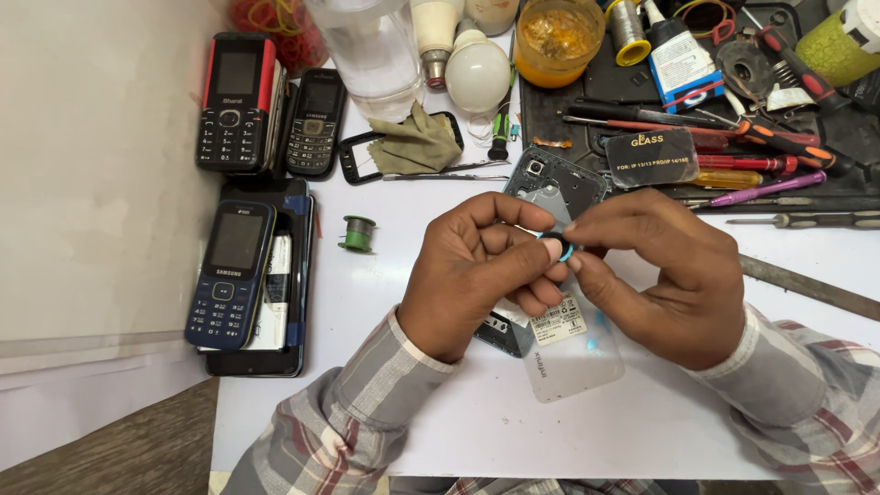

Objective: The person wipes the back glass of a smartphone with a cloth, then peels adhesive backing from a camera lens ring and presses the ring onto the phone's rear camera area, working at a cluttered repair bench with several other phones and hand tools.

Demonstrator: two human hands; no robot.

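Currently both hands, left hand [477, 275] and right hand [665, 275], pinch 1 small black-and-blue ring [555, 246] above the opened phone [550, 302] on the bench [412, 403]. Advice: light fingertip pressure, keep ring level, directly over phone.

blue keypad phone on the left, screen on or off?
Off. The blue keypad phone lies face up on a stack of other handsets, and its screen is dark grey with nothing lit on it.

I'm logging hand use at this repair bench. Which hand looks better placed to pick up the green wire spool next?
Probably the left hand. The green wire spool lies on its side of the table, apart from both hands. The right hand would have to cross over. Both hands pinch a small black ring.
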